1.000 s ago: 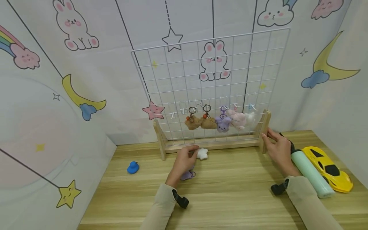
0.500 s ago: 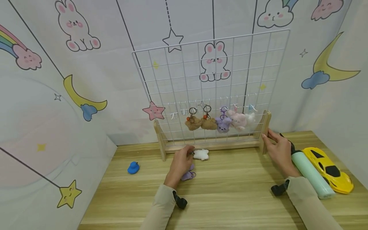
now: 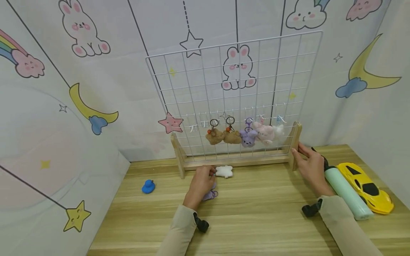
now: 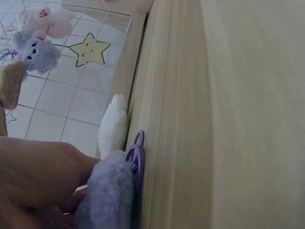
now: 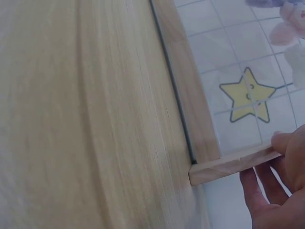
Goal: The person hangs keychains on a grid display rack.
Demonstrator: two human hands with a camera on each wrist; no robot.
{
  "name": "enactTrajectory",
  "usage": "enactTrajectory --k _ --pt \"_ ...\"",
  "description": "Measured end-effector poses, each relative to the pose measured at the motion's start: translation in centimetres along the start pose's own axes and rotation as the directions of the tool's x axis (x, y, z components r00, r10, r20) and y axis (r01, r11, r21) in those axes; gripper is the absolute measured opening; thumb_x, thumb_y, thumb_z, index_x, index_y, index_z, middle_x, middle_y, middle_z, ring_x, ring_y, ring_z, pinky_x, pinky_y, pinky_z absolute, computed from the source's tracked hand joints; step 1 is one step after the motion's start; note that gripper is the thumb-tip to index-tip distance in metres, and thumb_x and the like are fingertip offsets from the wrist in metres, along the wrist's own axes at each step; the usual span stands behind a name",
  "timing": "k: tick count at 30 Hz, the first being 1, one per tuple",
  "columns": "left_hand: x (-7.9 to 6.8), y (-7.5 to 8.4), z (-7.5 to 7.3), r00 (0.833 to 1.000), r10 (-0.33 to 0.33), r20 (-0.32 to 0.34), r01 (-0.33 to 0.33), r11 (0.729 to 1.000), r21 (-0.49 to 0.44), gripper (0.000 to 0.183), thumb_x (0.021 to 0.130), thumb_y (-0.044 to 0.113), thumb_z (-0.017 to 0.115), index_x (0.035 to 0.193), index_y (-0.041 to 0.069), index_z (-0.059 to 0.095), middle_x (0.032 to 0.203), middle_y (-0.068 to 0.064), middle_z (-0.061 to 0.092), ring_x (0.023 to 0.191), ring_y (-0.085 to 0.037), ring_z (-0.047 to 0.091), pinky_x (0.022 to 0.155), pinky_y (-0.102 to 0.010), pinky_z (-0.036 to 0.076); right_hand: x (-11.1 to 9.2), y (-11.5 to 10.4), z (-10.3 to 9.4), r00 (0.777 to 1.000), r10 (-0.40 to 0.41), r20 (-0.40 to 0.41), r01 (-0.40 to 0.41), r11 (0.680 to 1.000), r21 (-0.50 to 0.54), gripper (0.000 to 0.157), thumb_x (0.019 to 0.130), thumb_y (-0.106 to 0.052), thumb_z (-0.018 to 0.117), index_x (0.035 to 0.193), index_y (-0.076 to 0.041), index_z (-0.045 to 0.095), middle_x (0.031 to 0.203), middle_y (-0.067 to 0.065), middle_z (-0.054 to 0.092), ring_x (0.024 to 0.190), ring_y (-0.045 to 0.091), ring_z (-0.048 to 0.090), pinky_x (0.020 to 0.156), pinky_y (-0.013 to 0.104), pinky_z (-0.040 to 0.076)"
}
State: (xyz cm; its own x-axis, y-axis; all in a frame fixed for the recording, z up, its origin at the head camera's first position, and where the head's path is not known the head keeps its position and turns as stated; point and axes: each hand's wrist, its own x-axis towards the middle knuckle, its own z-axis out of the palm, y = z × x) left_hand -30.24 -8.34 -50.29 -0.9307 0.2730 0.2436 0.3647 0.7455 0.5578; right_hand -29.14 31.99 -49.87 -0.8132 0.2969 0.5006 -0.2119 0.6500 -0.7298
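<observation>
My left hand (image 3: 201, 183) is low over the table in front of the wire grid rack (image 3: 238, 163). Its fingertips pinch the left end of a white plush keychain (image 3: 224, 171), which lies by the rack's wooden base; the exact grip is partly hidden. Under that hand lies a purple plush keychain (image 4: 107, 191) with a purple ring, mostly covered in the head view. My right hand (image 3: 309, 167) holds the rack's right wooden leg (image 5: 233, 164) between thumb and fingers. Several plush keychains hang on the grid, among them brown ones (image 3: 232, 137), a purple one (image 3: 248, 138) and a pink one (image 3: 265, 133).
White hooks (image 3: 193, 128) line the grid left of the brown keychains. A blue toy duck (image 3: 148, 186) sits on the table at left. Beside my right forearm lie a mint-green cylinder (image 3: 347, 193) and a yellow toy car (image 3: 365, 188). A printed cloth (image 3: 137, 142) hangs behind.
My left hand has shifted slightly left and down, and more of the white plush keychain now shows beside its fingertips. The right hand keeps its place on the rack's leg.
</observation>
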Motion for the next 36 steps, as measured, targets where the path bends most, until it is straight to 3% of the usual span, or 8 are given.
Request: enactTrajectory --k 8,11,14,20,23,27,31,36 --pt "-0.2 -0.4 -0.4 1.0 0.006 -0.003 -0.006 1.0 0.022 0.005 0.094 0.0 0.079 0.095 0.004 0.077 0.095 -0.01 0.071 0.085 -0.02 0.064 0.074 -0.031 0.055 0.0 -0.1 -0.1 1.0 0.017 0.018 -0.017 1.0 0.005 0.052 0.107 -0.029 0.072 0.151 -0.004 0.062 0.137 0.022 0.071 0.128 0.046 0.069 0.076 -0.006 0.04" --pt "-0.2 -0.5 -0.5 1.0 0.019 -0.003 -0.019 0.998 -0.052 0.009 0.096 -0.001 0.076 0.094 0.004 0.07 0.093 -0.011 0.073 0.082 -0.017 0.067 0.072 -0.028 0.057 0.2 0.1 -0.1 0.999 0.028 0.03 -0.028 1.0 0.007 0.053 0.107 -0.032 0.071 0.15 -0.004 0.062 0.136 0.022 0.072 0.126 0.043 0.07 0.076 -0.005 0.042" --pt "-0.1 -0.6 -0.7 1.0 0.018 -0.01 -0.019 0.989 -0.147 0.007 0.1 -0.001 0.072 0.105 0.004 0.07 0.095 -0.011 0.077 0.08 -0.015 0.072 0.07 -0.027 0.06 0.3 0.4 -0.2 0.997 0.051 0.06 -0.051 0.999 0.01 0.055 0.106 -0.038 0.072 0.15 -0.005 0.064 0.135 0.021 0.074 0.127 0.04 0.071 0.082 -0.003 0.041" --pt "0.4 -0.5 -1.3 1.0 -0.02 0.023 0.027 0.934 -0.356 0.017 0.107 0.009 0.064 0.117 0.006 0.077 0.092 -0.017 0.08 0.07 -0.021 0.074 0.059 -0.022 0.051 0.3 0.7 -0.7 0.986 0.111 0.123 -0.112 0.994 0.003 0.062 0.104 -0.046 0.072 0.15 -0.004 0.064 0.136 0.023 0.074 0.131 0.042 0.068 0.087 0.003 0.039" --pt "0.6 -0.2 -1.6 1.0 -0.018 0.019 0.025 0.901 -0.432 0.02 0.109 0.015 0.065 0.116 0.003 0.08 0.095 -0.019 0.081 0.079 -0.03 0.08 0.063 -0.021 0.056 0.3 0.8 -0.8 0.985 0.115 0.13 -0.117 0.993 0.008 0.063 0.105 -0.046 0.071 0.15 -0.004 0.063 0.137 0.024 0.073 0.132 0.042 0.067 0.085 0.001 0.038" --pt "0.6 0.2 -1.9 1.0 -0.011 0.027 0.022 0.88 -0.475 0.025 0.109 0.02 0.066 0.123 0.004 0.079 0.103 -0.016 0.083 0.095 -0.033 0.082 0.078 -0.022 0.062 0.4 0.9 -0.7 0.984 0.116 0.136 -0.119 0.993 0.015 0.064 0.105 -0.047 0.07 0.151 -0.003 0.062 0.138 0.024 0.072 0.132 0.043 0.066 0.085 0.001 0.039" --pt "0.5 0.6 -2.2 0.998 -0.018 0.056 0.044 0.857 -0.514 0.027 0.107 0.015 0.063 0.128 0.005 0.078 0.11 -0.015 0.083 0.103 -0.036 0.081 0.084 -0.024 0.063 0.3 0.9 -0.7 0.981 0.127 0.145 -0.13 0.991 0.014 0.065 0.105 -0.049 0.069 0.152 -0.004 0.061 0.139 0.024 0.072 0.133 0.043 0.066 0.085 0.003 0.04" --pt "0.6 0.9 -2.3 1.0 -0.019 0.02 0.027 0.842 -0.539 0.026 0.106 0.006 0.062 0.127 0.0 0.077 0.111 -0.018 0.082 0.101 -0.039 0.081 0.084 -0.029 0.065 0.2 0.9 -0.8 0.978 0.143 0.153 -0.147 0.989 0.014 0.067 0.105 -0.051 0.069 0.154 -0.006 0.061 0.141 0.023 0.071 0.135 0.042 0.065 0.086 0.005 0.041"
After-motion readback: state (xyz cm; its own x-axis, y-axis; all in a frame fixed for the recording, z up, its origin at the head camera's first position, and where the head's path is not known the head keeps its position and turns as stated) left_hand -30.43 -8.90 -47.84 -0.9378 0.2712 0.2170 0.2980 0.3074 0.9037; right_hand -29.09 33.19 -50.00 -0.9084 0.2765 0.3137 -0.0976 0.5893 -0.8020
